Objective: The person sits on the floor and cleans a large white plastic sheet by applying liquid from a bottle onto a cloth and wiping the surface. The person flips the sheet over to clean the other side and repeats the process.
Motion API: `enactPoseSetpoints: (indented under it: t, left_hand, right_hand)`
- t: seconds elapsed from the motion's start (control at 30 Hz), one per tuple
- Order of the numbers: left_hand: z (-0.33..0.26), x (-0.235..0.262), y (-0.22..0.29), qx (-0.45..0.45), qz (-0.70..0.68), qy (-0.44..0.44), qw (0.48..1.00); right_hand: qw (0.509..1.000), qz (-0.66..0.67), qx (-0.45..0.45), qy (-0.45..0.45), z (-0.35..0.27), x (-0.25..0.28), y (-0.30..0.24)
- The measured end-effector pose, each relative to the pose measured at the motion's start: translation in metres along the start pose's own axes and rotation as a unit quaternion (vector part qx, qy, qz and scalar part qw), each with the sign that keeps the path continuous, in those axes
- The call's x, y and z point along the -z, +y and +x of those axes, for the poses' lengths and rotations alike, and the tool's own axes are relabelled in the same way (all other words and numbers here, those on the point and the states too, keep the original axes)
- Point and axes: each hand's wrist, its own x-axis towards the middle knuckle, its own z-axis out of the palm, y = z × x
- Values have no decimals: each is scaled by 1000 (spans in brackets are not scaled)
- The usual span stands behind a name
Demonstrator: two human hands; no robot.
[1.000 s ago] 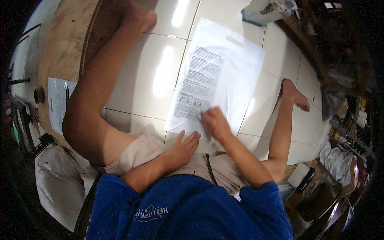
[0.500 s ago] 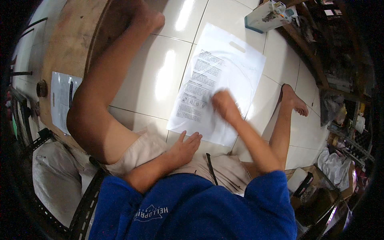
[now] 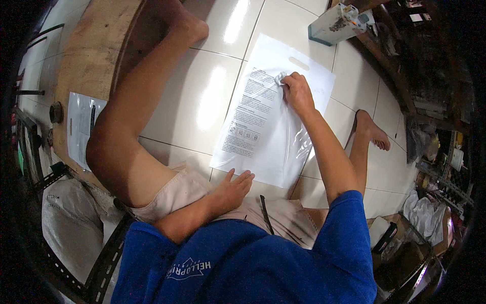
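A white plastic bag point(image 3: 258, 142) with a cut-out handle, printed lines and a row of small pictograms lies flat on the tiled floor between my legs. My right hand point(image 3: 297, 93) is closed on a small crumpled white wad point(image 3: 281, 77), perhaps cloth or tissue, pressed against the bag below its handle slot. Shiny creases run down the plastic from there. My left hand point(image 3: 233, 190) rests with fingers stretched out by the bag's near edge, over my lap, and holds nothing.
A stained whitish container with a cap point(image 3: 336, 24) stands beyond the bag at far right. Left of me, another plastic bag point(image 3: 83, 126) lies on a wooden board point(image 3: 83, 61). Cluttered shelving point(image 3: 440, 172) lines the right side. A large white sack point(image 3: 71, 228) sits at lower left.
My right hand has moved away from me across the bag, from its middle to near the handle slot. The bag's surface creases have shifted. My left hand has stayed almost still.
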Motion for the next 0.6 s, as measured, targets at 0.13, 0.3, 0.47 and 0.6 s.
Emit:
enactPoseSetpoints:
  t: [0.13, 0.3, 0.47, 0.6]
  left_hand:
    - [3, -20, -4, 23, 11, 32, 999]
    - [4, -15, 3, 40, 15, -17, 999]
    - [1, -12, 6, 48, 10, -10, 999]
    - [4, -4, 5, 39, -10, -36, 999]
  right_hand:
    - [992, 73, 43, -98, -40, -20, -20]
    - [956, 141, 48, -252, -161, -12, -126]
    - [984, 81, -20, -158, -97, -26, -93]
    - [999, 8, -32, -15, -6, -19, -35]
